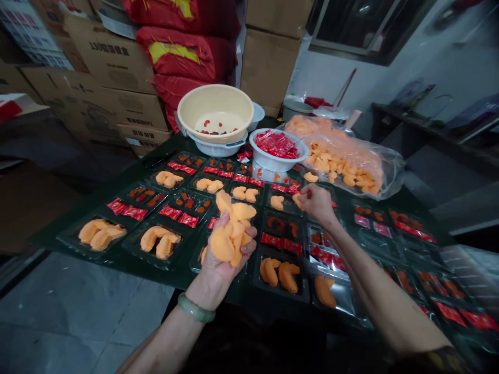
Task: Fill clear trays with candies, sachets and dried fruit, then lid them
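Note:
My left hand (222,254) is raised palm-up over the table, closed round a stack of orange crescent-shaped pieces (233,226); a green bangle sits on its wrist. My right hand (317,203) reaches forward and pinches one orange piece (298,200) over a black compartment tray (286,208). Rows of black plastic trays (280,283) cover the dark table; many hold two orange pieces, red sachets (177,215) and dark dried bits.
A white bowl of red sachets (277,148) and a cream basin (215,114) stand at the back. A clear plastic bag of orange pieces (346,163) lies back right. Cardboard boxes (109,62) and red sacks (179,52) are stacked behind. Grey floor tiles lie lower left.

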A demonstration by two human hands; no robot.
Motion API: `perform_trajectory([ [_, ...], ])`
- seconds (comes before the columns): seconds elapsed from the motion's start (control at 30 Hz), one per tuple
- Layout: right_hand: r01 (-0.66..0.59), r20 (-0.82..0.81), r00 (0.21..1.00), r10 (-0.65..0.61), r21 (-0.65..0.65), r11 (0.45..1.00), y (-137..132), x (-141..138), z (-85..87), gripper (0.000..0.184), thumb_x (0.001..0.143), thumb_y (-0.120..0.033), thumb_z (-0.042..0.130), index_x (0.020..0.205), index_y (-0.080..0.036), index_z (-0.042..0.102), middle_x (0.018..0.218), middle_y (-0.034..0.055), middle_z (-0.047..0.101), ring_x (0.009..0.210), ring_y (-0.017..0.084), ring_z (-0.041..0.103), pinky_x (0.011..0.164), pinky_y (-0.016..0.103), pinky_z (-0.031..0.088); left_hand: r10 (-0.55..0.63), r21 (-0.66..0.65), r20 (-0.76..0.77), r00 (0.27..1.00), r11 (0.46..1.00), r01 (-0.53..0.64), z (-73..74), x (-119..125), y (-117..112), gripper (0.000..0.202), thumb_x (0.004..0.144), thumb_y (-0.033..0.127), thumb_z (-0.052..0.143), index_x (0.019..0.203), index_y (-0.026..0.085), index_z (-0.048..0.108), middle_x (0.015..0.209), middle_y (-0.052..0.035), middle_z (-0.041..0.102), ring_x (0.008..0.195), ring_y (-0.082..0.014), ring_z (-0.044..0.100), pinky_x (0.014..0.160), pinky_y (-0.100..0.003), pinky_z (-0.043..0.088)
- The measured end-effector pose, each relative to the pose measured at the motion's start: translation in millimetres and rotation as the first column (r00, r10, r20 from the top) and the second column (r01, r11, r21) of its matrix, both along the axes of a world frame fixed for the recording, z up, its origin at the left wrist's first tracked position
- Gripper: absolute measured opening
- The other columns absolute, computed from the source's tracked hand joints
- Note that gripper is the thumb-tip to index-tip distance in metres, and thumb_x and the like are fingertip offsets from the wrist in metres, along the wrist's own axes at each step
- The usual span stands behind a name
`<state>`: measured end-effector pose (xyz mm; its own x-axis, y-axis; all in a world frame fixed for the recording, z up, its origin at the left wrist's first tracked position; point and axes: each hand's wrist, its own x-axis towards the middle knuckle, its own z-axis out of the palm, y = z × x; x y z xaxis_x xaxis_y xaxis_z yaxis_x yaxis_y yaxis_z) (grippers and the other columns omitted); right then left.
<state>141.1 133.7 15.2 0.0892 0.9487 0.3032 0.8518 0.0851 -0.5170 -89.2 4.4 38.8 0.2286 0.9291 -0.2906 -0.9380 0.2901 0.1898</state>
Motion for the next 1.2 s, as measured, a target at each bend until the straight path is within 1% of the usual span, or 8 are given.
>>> perform_trajectory([
  [0.07,-0.198,0.305,0.930,0.204,-0.053,0.979,3,0,5.2,0.016,0.069,-0.010,0.051,0.080,-0.016,0.062,0.077,0.0053,0.064,0.071,0.017,0.056,0.064,0.026,0.039,0.008,-0.003,-0.009,1.000,1.000,-0.008,0.0,-1,-1,0.024,0.090,0.033,0.035,0.088,0.016,0.051,0.073,-0.0051,0.050,0.056,-0.0148,0.049,0.034,-0.017,0.031],
  [0.2,-0.488,0.602,0.565,0.564,-0.307,0.817,14,0,18.8,0.022,0.069,-0.001,0.048,0.079,-0.012,0.064,0.087,0.0117,0.064,0.085,0.021,0.056,0.073,0.028,0.038,0.017,0.025,-0.002,1.000,1.000,-0.017,-1.6,-5,-2,0.023,0.089,0.033,0.036,0.087,0.017,0.051,0.071,-0.0043,0.049,0.057,-0.0147,0.049,0.034,-0.017,0.030],
  [0.4,-0.451,0.694,0.300,0.655,-0.502,0.738,28,-25,22.5,0.019,0.075,-0.004,0.051,0.080,-0.012,0.067,0.087,0.0134,0.064,0.087,0.023,0.055,0.073,0.029,0.037,0.015,0.033,-0.013,1.000,0.999,-0.014,-3.8,-1,-3,0.018,0.087,0.031,0.042,0.085,0.017,0.053,0.070,-0.0041,0.051,0.057,-0.0148,0.050,0.035,-0.017,0.031],
  [0.6,-0.361,0.772,0.538,0.339,-0.152,0.920,13,-32,7.9,0.030,0.086,-0.010,0.037,0.104,-0.011,0.062,0.106,0.0183,0.058,0.098,0.027,0.051,0.080,0.034,0.036,-0.014,0.007,-0.050,0.999,1.000,0.015,-4.9,4,-1,0.016,0.084,0.031,0.048,0.088,0.016,0.054,0.072,-0.0038,0.054,0.057,-0.0146,0.052,0.036,-0.017,0.032],
  [0.7,-0.299,0.698,0.594,0.399,-0.268,0.916,4,-18,-0.8,0.027,0.082,-0.008,0.041,0.095,-0.012,0.064,0.096,0.0153,0.061,0.089,0.024,0.056,0.074,0.030,0.038,-0.042,-0.027,-0.092,0.995,0.999,0.040,-10.2,10,1,0.016,0.081,0.030,0.055,0.089,0.017,0.054,0.071,-0.0025,0.055,0.056,-0.0149,0.054,0.037,-0.019,0.033],
  [0.87,-0.395,0.096,0.902,0.421,-0.207,0.895,-32,-18,15.1,0.027,0.088,-0.022,0.042,0.106,-0.013,0.059,0.097,0.0113,0.063,0.084,0.019,0.059,0.072,0.028,0.044,-0.092,-0.076,-0.234,0.968,0.994,0.077,-16.4,27,1,0.027,0.070,0.031,0.069,0.087,0.016,0.056,0.067,-0.0011,0.056,0.053,-0.0140,0.053,0.036,-0.020,0.034],
  [0.97,-0.546,-0.414,0.784,0.462,-0.105,0.831,-68,-32,45.3,0.038,0.087,-0.041,0.046,0.115,-0.016,0.053,0.089,0.0047,0.062,0.073,0.014,0.058,0.064,0.025,0.045,-0.085,-0.087,-0.384,0.919,0.995,0.056,-12.1,41,-4,0.027,0.063,0.026,0.075,0.081,0.015,0.058,0.061,0.0001,0.056,0.048,-0.0121,0.051,0.037,-0.021,0.036],
  [1.2,-0.588,-0.671,0.658,0.341,-0.176,0.789,-110,-32,69.3,0.029,0.076,-0.041,0.062,0.091,-0.017,0.063,0.077,0.0016,0.061,0.060,0.010,0.051,0.050,0.021,0.038,-0.152,-0.014,-0.445,0.882,0.987,0.163,-11.0,63,-18,0.028,0.058,0.016,0.079,0.078,0.012,0.061,0.061,-0.0012,0.060,0.047,-0.0094,0.054,0.045,-0.020,0.040],
])
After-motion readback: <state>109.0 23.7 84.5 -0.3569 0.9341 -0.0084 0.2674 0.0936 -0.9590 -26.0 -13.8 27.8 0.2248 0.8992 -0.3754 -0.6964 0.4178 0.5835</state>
